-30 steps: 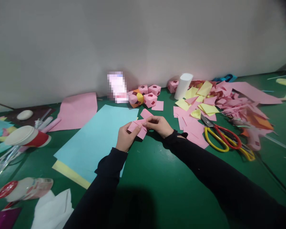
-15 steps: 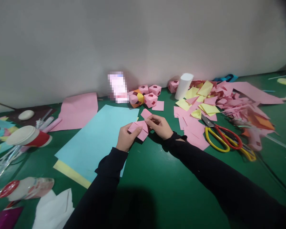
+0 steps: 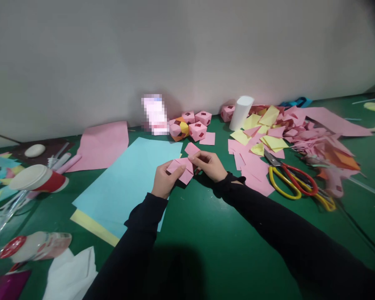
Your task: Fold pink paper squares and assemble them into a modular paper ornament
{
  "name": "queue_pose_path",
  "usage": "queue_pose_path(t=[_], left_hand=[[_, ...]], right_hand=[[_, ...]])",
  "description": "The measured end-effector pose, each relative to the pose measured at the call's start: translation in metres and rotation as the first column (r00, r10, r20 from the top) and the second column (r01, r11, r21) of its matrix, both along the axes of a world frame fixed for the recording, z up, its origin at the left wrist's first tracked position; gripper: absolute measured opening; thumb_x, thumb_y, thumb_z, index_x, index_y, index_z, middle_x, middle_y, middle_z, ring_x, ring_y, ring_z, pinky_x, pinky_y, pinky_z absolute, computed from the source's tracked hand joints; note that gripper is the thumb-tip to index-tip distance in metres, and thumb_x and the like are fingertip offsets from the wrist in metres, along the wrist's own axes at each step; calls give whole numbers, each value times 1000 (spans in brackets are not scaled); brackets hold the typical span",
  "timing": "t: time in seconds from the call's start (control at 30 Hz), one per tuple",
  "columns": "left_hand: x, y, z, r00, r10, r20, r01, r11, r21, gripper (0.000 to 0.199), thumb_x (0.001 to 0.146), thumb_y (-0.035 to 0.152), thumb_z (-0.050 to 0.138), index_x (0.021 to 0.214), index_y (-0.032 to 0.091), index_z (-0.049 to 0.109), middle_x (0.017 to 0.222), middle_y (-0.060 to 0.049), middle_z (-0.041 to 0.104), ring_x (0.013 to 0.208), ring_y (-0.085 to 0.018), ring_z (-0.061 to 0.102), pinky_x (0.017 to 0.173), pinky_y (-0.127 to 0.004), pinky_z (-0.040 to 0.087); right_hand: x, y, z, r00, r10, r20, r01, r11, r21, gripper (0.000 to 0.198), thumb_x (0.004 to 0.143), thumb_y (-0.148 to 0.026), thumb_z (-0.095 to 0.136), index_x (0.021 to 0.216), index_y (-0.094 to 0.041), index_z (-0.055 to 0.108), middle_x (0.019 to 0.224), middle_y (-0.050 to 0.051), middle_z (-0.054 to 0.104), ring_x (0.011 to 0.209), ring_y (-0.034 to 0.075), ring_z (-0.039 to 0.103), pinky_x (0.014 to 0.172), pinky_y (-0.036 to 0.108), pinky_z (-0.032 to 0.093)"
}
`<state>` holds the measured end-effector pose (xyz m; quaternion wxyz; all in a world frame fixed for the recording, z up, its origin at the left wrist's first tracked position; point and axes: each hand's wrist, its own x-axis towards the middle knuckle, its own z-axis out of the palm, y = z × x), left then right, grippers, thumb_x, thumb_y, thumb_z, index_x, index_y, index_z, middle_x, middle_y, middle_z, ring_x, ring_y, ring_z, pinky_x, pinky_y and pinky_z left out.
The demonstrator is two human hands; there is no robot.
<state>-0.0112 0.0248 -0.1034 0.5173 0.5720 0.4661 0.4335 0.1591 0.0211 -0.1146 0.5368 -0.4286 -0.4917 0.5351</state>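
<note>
Between my two hands is a folded pink paper piece [image 3: 185, 177] with crease lines across it. My left hand [image 3: 165, 180] pinches it from the left, thumb on top. My right hand [image 3: 211, 166] is closed at its right side, fingertips pinching near the edge of the paper. A pink paper square [image 3: 192, 148] shows just beyond the right fingertips; whether it joins the folded piece I cannot tell. Finished pink folded paper balls [image 3: 198, 131] stand behind my hands, beside another pink square [image 3: 207, 138]. Under my left forearm lies a blue paper sheet [image 3: 128, 183].
On the right are scissors [image 3: 292, 179], a pink glue gun [image 3: 333, 183], a white paper roll [image 3: 241, 113] and heaped pink and yellow paper pieces [image 3: 271, 139]. At left are a paper cup [image 3: 39, 178], a bottle [image 3: 39, 246] and tissue [image 3: 70, 273]. A phone [image 3: 155, 114] leans against the wall.
Almost nothing differs. My right fingertips have shifted very slightly left along the pink paper, and the folded piece has turned a little in my hands.
</note>
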Motion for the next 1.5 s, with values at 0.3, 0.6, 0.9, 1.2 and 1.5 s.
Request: queue_pose_path(t=[0.3, 0.6, 0.9, 1.2, 1.5], left_hand=[[-1, 1, -1, 1000, 3, -6, -3, 1000, 22, 32, 72, 40, 75, 87, 12, 75, 72, -2, 68, 63, -14, 57, 61, -25, 46], [1, 2, -1, 1000, 8, 2, -8, 1000, 24, 31, 72, 39, 75, 88, 12, 75, 75, -4, 70, 69, -17, 60, 65, -26, 48], [1, 4, -3, 994, 82, 71, -80, 997, -21, 31, 69, 38, 78, 85, 12, 74, 74, -3, 70, 65, -15, 59, 62, -26, 48], [0, 5, -5, 988, 105, 112, -102, 994, -32, 24, 67, 35, 79, 74, 13, 71, 65, 0, 64, 58, -12, 54, 56, -23, 44], [0, 6, -6, 983, 136, 126, -131, 990, -40, 25, 68, 35, 79, 76, 13, 71, 66, 0, 64, 59, -13, 55, 58, -25, 45]], right_hand=[[2, -1, 6, 993, 83, 89, -78, 995, -61, 40, 77, -55, 68, 70, -16, 60, 57, -2, 58, 45, 8, 52, 39, 20, 45], [3, -1, 5, 983, 100, 154, -96, 995, -36, 41, 77, -57, 66, 72, -17, 59, 59, -1, 60, 48, 10, 54, 41, 21, 47], [7, 1, 2, 956, 210, 203, -205, 978, -47, 40, 80, -54, 65, 71, -16, 60, 59, -1, 60, 46, 8, 54, 42, 19, 46], [8, 1, 1, 930, 273, 244, -270, 962, -49, 41, 80, -55, 65, 71, -16, 61, 61, 1, 63, 52, 10, 57, 44, 20, 46], [8, 1, 0, 928, 285, 239, -279, 958, -59, 37, 81, -53, 64, 73, -16, 61, 64, 1, 64, 55, 10, 59, 47, 20, 46]])
